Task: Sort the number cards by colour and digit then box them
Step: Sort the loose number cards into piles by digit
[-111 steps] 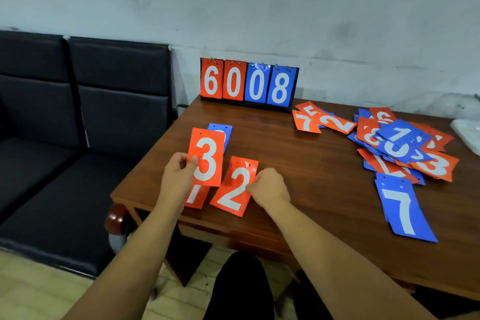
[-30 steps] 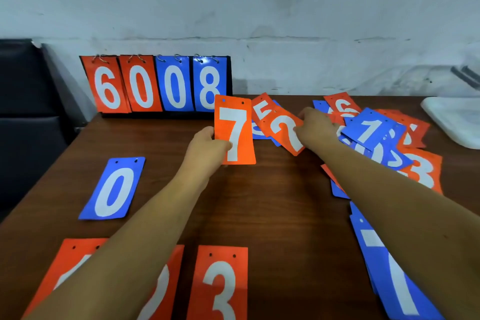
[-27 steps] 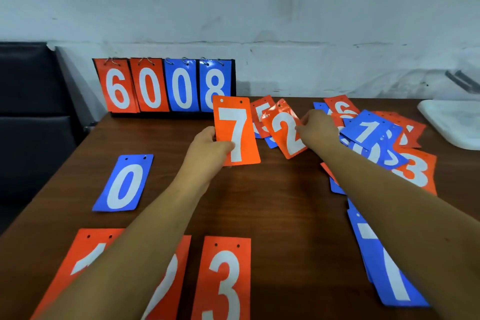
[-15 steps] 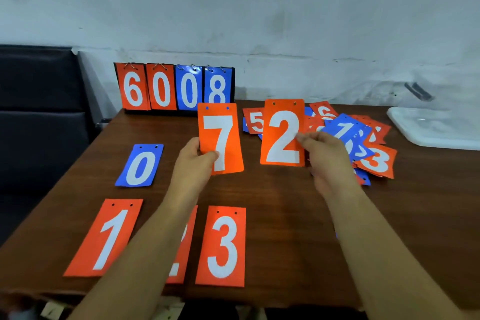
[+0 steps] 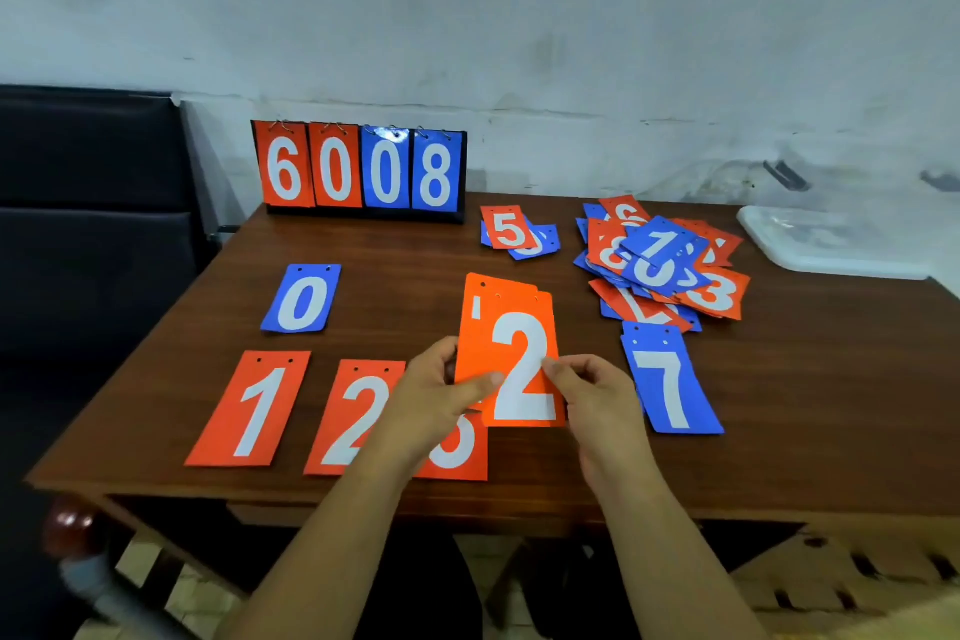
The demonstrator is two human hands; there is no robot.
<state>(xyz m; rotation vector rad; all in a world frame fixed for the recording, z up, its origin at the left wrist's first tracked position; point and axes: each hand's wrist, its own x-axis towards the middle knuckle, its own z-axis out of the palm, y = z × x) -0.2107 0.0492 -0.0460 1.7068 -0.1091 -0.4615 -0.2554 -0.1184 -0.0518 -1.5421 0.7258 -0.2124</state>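
Orange 2 card (image 5: 521, 327), side edges pinched by left grip (image 5: 435, 398) and right grip (image 5: 597, 395).

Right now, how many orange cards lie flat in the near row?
3: the 1 at left, the 2 in the middle, and the 3 at right, partly behind the left hand. Duplicates may lie hidden beneath them.

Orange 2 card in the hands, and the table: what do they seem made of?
Orange 2 card: probably thin plastic or laminated card, smooth with a slight sheen; it stands flat while held low, with punched holes on top. Table: seemingly wood or veneer, reddish-brown, glossy; grain streaks and pale reflections show.
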